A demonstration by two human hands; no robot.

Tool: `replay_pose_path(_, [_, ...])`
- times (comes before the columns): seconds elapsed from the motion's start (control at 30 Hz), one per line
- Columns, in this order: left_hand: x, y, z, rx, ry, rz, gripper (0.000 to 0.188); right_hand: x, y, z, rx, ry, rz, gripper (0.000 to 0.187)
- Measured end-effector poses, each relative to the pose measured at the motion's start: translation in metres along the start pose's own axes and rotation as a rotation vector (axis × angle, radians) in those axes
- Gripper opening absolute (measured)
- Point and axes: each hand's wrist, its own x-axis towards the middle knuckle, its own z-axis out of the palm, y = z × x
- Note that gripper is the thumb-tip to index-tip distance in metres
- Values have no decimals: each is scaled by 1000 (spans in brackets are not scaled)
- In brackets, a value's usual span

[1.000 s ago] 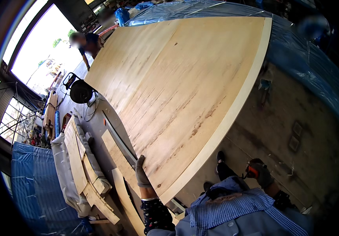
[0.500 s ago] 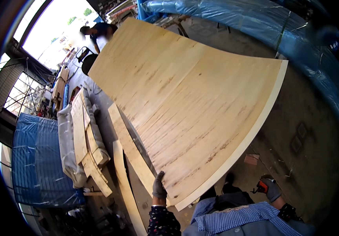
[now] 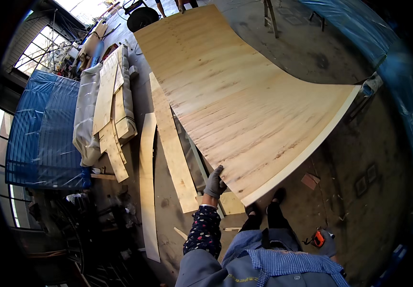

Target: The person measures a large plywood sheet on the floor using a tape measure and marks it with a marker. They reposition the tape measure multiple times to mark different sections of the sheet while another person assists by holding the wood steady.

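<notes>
A wide, pale plywood sheet point(image 3: 245, 95) with brown grain streaks stretches away in front of me; it looks curved in this view. My left hand point(image 3: 214, 182), in a grey glove, is closed on the sheet's near left corner. Low at the right, beside my legs, my gloved right hand point(image 3: 329, 246) is closed round an orange and black tape measure point(image 3: 318, 238), apart from the sheet. At the far edge of the sheet another person's hand point(image 3: 181, 8) touches it.
Long plywood strips point(image 3: 148, 191) lie left of the sheet. Beyond them, offcuts point(image 3: 106, 103) rest on a plastic-wrapped bundle, near a blue-covered stack point(image 3: 44, 134). Blue plastic sheeting point(image 3: 398, 95) runs along the right. A trestle leg point(image 3: 270, 19) stands behind; a reddish scrap point(image 3: 310, 180) is on the floor.
My view has tilted downward, and my left arm reaches farther forward with the sheet's corner. The other person's hand now shows at the far edge. The tape measure stays in my right hand.
</notes>
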Motion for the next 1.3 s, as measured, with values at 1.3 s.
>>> replay_pose_path(1.3, [11,-206,-212,398,612,142,9,-48,69,-27,-372,-163,80,27])
